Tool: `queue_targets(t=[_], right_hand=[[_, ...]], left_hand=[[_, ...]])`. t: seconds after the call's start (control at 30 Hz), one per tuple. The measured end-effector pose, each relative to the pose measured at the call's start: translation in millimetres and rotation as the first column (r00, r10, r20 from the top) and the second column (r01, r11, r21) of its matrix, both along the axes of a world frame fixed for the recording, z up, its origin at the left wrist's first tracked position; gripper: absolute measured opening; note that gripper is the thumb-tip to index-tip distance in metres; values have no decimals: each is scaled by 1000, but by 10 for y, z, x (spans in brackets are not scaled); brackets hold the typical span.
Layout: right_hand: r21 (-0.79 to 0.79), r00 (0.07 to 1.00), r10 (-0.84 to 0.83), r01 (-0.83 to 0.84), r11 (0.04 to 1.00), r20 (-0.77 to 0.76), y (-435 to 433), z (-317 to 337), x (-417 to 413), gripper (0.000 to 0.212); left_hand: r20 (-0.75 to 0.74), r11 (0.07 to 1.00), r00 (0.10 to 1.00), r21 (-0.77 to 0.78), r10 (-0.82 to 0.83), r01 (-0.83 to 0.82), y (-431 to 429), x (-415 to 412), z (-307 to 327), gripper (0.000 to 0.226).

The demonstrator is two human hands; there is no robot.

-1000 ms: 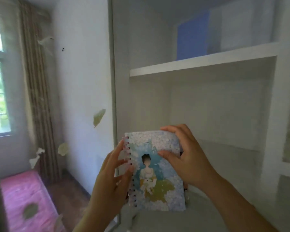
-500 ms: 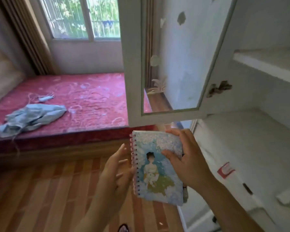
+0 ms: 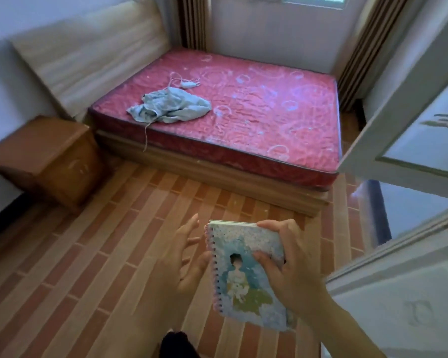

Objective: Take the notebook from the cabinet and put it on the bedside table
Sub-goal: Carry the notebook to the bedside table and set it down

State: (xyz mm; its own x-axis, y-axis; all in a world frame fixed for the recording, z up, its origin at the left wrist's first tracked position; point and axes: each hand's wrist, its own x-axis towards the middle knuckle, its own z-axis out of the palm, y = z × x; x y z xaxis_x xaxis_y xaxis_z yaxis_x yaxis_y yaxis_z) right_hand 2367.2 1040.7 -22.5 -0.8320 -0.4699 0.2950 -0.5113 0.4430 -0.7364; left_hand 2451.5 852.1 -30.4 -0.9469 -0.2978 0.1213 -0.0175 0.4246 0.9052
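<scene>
My right hand (image 3: 294, 276) grips the spiral notebook (image 3: 243, 285) by its right side, thumb on the blue-and-white cover with a drawn figure. The notebook is held upright over the floor, low in the view. My left hand (image 3: 181, 264) is beside the spiral edge with fingers spread; I cannot tell if it touches the spine. The wooden bedside table (image 3: 36, 148) stands at the left by the wall, far from both hands, its top bare. The white cabinet (image 3: 398, 293) is at the lower right.
A bed with a pink mattress (image 3: 256, 107) fills the middle, with a crumpled blue-grey cloth (image 3: 168, 107) and a white cable (image 3: 189, 83) on it. An open white cabinet door (image 3: 411, 120) juts in from the right. Striped wood floor (image 3: 101, 254) lies between me and the bedside table.
The view has swung left from the cabinet shelves to the bed and bedside table. The notebook stays in my right hand; my left hand's fingers have spread off its spiral edge.
</scene>
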Motion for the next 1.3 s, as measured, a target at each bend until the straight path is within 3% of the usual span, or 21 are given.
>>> queue_targets(t=[0.2, 0.37, 0.47, 0.7, 0.83, 1.07, 1.3], right_hand=[[5, 983, 185, -185, 983, 9, -1304, 22, -223, 41], [14, 951, 308, -308, 951, 24, -2440, 59, -379, 44], [-5, 939, 343, -343, 939, 10, -3021, 116, -442, 44], [9, 917, 398, -398, 917, 15, -4027, 124, -811, 45], [12, 919, 393, -393, 919, 11, -4450, 45, -1193, 44], [-83, 956, 285, -279, 957, 76, -5323, -115, -2391, 47], [-47, 931, 361, -359, 932, 52, -6577, -63, -3549, 45]], left_hand=[[25, 996, 996, -37, 83, -82, -1063, 21, 0, 54], [45, 963, 962, -25, 268, -268, -2030, 125, 23, 55], [79, 939, 936, -72, 342, -337, -2504, 252, 54, 58], [170, 885, 870, -21, 462, -466, -3306, 220, 11, 60], [229, 891, 870, 24, 436, -453, -3712, -136, -12, 56], [243, 925, 895, -31, 375, -379, -4744, -1350, -89, 62], [297, 929, 881, -74, 368, -363, -5875, -2469, 25, 52]])
